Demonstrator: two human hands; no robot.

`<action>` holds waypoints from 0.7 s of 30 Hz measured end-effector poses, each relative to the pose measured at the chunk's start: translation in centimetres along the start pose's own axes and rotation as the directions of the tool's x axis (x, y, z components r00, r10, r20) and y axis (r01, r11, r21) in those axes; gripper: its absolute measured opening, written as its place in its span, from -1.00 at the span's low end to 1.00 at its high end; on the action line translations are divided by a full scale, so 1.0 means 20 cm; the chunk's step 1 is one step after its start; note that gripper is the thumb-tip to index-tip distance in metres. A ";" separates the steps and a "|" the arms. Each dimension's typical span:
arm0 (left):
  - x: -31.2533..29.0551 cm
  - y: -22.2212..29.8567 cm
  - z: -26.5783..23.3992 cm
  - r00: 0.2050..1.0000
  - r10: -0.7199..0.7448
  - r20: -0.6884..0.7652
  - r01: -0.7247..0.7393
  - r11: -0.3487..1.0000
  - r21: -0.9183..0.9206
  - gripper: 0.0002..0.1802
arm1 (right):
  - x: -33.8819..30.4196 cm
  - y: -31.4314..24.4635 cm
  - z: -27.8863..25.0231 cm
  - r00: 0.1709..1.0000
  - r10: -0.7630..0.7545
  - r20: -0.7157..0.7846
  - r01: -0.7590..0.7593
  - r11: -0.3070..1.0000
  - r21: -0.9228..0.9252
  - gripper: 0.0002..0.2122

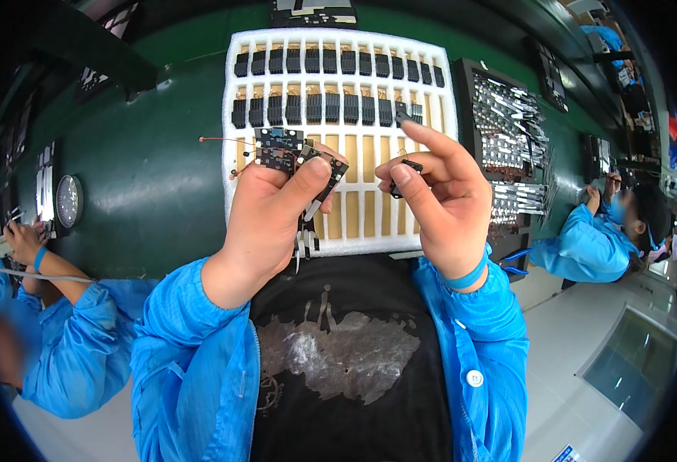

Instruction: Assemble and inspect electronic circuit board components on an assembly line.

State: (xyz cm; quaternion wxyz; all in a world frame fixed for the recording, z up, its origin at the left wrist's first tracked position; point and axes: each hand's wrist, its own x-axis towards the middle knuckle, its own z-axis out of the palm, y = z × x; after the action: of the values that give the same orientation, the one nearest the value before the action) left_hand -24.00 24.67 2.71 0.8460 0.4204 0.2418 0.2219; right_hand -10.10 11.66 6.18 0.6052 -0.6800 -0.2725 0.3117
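Observation:
My left hand [265, 208] is closed round a fanned bunch of small black circuit boards [278, 140], some with silver strips and thin red wires trailing off to the left. Between the thumb and fingers of my right hand [452, 196] is a small black part [413, 165] with a fine wire; its exact kind is hard to make out. Both hands are over the near part of a white foam tray [338, 36]. Its two far rows hold stacks of black boards [294, 108] standing in slots, while bare tan slot bottoms show in the nearer rows.
Right of the foam tray, a dark tray [465, 100] carries rows of boards with silver strips. Blue-handled pliers [516, 263] lie near it. On the green table [142, 200] a round metallic object [69, 200] stands at left. Co-workers in blue sit at both sides.

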 end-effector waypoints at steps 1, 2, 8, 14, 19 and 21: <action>0.00 0.00 0.00 1.000 -0.005 -0.007 0.005 1.000 0.012 -0.67 | 0.00 0.00 0.00 1.000 0.001 -0.001 -0.001 1.000 0.001 -0.77; 0.00 0.00 -0.01 1.000 -0.010 -0.014 0.010 1.000 0.023 -0.67 | 0.00 0.01 0.00 1.000 0.001 0.006 -0.001 1.000 0.006 -0.78; -0.01 -0.01 0.00 1.000 0.007 0.018 -0.008 0.999 0.049 -0.66 | -0.01 0.05 0.00 0.998 -0.063 0.008 0.063 0.998 0.012 -0.85; -0.02 -0.01 0.00 1.000 0.011 0.026 -0.012 0.999 0.049 -0.65 | -0.02 0.05 0.00 0.994 -0.111 0.005 0.111 0.988 -0.106 -0.90; -0.01 -0.02 -0.01 0.999 0.013 0.030 -0.014 0.999 0.051 -0.66 | -0.03 0.06 0.00 0.994 -0.111 0.019 0.113 0.985 -0.127 -0.91; -0.01 -0.03 -0.01 1.000 0.007 0.025 -0.009 0.999 0.049 -0.67 | -0.03 0.06 0.01 0.988 -0.149 0.043 0.154 0.975 -0.160 -0.91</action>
State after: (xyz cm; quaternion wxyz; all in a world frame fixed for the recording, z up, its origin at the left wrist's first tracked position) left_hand -24.21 24.32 2.21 0.8374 0.4448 0.2350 0.2139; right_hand -10.66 11.16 5.05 0.5654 -0.6993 -0.3575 0.2517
